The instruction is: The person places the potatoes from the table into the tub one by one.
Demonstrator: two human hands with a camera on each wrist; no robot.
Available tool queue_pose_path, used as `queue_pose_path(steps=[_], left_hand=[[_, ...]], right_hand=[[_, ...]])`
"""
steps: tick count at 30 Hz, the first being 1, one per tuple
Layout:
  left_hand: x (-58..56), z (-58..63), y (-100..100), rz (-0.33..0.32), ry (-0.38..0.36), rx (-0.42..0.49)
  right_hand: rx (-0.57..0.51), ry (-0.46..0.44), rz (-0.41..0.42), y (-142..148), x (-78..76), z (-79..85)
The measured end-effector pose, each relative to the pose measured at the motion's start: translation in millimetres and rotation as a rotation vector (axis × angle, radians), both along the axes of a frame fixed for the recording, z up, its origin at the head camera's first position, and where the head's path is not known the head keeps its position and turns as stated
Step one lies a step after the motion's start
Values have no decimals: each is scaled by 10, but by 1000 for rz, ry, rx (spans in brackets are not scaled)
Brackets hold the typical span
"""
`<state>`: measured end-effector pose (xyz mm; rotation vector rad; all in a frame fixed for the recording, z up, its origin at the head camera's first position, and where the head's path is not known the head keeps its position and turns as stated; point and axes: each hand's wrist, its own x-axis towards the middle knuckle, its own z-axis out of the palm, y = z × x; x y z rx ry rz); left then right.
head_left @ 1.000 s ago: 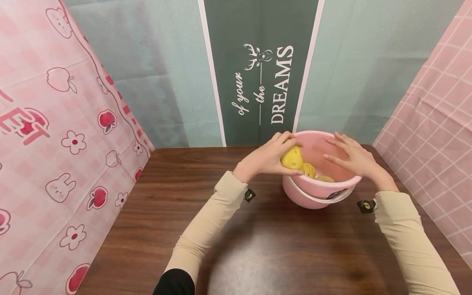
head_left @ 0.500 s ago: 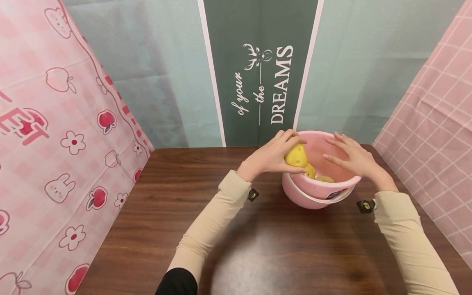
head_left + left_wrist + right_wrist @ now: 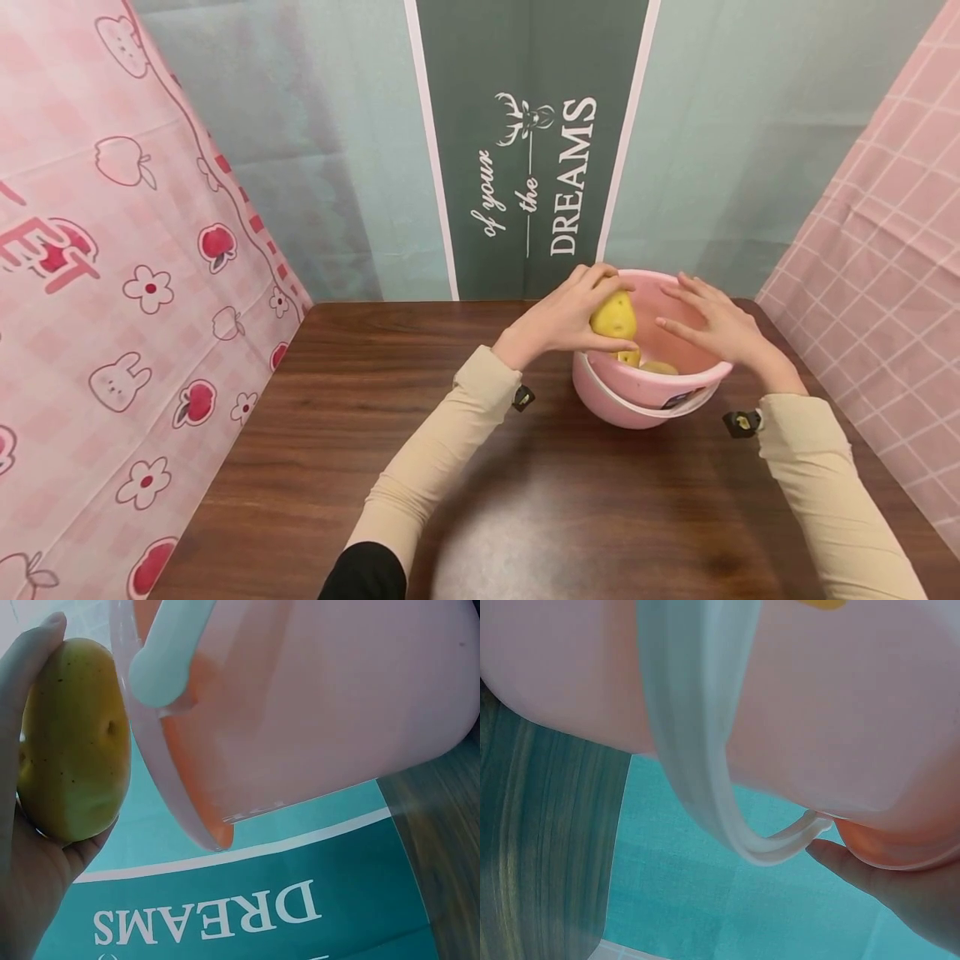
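My left hand [image 3: 566, 318] grips a yellow potato [image 3: 613, 317] at the left rim of a pink bucket [image 3: 637, 408]. In the left wrist view the potato [image 3: 79, 742] lies between thumb and fingers, beside the bucket's outer rim. More potatoes [image 3: 659, 367] lie inside the bucket, partly hidden by its wall. My right hand [image 3: 716, 325] rests at the right rim with its fingers extended and spread. In the right wrist view one finger [image 3: 855, 870] lies along the outside of the rim, near the handle's hinge.
The bucket's white handle [image 3: 697, 735] hangs down over its front. Underneath is a dark wooden table [image 3: 360, 433]. A green and teal cloth [image 3: 525, 50] backs the table. Pink printed cloths stand on the left [image 3: 172, 333] and right [image 3: 885, 208].
My left hand has moved slightly right with the potato, further over the bucket's rim. The right hand stays almost where it was.
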<state>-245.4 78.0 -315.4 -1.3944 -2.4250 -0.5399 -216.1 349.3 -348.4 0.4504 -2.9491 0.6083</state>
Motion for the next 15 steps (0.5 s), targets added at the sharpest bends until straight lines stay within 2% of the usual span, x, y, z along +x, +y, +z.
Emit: queue_pose_path(steps=[15], left_hand=[[-20, -55, 72, -7, -14, -37]], right_hand=[[0, 25, -1, 15, -6, -28]])
